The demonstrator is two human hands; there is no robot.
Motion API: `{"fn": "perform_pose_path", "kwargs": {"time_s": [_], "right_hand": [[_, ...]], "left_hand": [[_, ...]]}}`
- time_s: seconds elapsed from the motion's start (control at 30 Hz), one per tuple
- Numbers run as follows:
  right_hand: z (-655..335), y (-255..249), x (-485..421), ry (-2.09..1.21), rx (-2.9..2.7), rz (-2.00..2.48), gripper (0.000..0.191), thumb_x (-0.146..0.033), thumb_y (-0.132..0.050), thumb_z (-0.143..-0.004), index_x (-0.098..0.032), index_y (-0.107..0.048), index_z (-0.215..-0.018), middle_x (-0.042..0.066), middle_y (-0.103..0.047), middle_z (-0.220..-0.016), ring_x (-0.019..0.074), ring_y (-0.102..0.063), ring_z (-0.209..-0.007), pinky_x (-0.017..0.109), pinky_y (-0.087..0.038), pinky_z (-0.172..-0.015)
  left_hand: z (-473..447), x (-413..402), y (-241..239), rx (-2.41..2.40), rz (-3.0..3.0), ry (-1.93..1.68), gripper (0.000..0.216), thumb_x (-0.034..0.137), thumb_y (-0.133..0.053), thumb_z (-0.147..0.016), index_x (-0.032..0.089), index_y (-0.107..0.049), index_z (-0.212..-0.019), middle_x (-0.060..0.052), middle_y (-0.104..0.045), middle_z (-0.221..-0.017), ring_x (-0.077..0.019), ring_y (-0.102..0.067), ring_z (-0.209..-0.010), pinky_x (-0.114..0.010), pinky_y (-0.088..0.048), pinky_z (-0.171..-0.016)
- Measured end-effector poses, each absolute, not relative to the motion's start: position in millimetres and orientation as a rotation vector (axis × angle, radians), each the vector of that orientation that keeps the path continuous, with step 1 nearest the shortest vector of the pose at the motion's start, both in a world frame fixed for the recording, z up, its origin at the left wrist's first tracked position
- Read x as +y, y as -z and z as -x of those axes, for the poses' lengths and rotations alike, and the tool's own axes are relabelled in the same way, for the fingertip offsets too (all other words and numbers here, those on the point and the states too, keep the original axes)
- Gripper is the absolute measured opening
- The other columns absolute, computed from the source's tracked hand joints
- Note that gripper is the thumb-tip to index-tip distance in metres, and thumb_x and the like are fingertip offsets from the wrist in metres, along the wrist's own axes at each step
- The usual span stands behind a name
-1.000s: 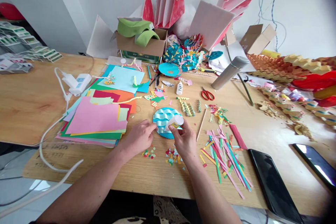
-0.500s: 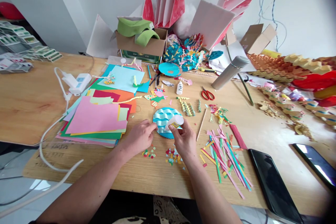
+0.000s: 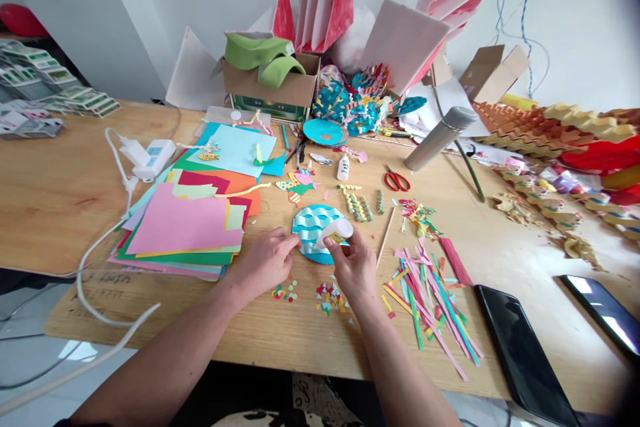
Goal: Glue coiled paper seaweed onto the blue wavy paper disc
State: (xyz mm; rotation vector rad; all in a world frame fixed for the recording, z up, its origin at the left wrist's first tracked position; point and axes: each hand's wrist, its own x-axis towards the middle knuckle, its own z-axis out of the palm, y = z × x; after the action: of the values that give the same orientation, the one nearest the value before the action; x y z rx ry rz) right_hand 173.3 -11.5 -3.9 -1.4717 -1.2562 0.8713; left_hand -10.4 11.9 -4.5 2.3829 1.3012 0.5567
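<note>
A blue disc (image 3: 320, 259) is lying at 12 o'clock from the person, between the hands. Work on it is apparently standing partway: wavy pale strips (image 3: 318, 222) are already spanning its face, while paper fish (image 3: 303, 177) at its 11 o'clock and triangular paper bits (image 3: 330, 298) near 6 are lying loose. The left hand (image 3: 271, 255) is curling its fingers against the rim near 9 o'clock; pinching cannot be confirmed. The right hand (image 3: 354, 265), at 4 o'clock, is gripping a white bottle (image 3: 340, 229), tilting it base-upward.
</note>
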Motion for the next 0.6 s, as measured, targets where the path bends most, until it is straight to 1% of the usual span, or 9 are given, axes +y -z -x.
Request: {"fn": "perform_pose_path", "kwargs": {"time_s": [0.37,0.6], "right_hand": [[-173.2,3.3,-10.7,-0.848,-1.276,1.486,0.034,-0.043,-0.063,-0.081,-0.018,-0.06,-0.103,-0.003,-0.055,-0.062,0.0072,-0.032,-0.041,0.023,-0.023,-0.04],[-173.6,3.9,-11.0,-0.854,-1.265,1.487,0.034,-0.044,-0.062,-0.081,-0.018,-0.06,-0.102,-0.005,-0.05,-0.057,0.007,-0.033,-0.041,0.021,-0.023,-0.039]], "left_hand": [[10.5,12.1,4.0,1.317,-2.404,-0.542,0.036,-0.004,-0.046,-0.073,0.018,-0.064,-0.094,-0.004,-0.064,-0.087,-0.0171,-0.065,-0.081,-0.029,-0.052,-0.075],[11.4,11.4,6.9,1.305,-2.392,-0.541,0.036,-0.004,-0.045,-0.073,0.018,-0.064,-0.095,-0.005,-0.064,-0.088,-0.0176,-0.065,-0.084,-0.03,-0.052,-0.077]]}}
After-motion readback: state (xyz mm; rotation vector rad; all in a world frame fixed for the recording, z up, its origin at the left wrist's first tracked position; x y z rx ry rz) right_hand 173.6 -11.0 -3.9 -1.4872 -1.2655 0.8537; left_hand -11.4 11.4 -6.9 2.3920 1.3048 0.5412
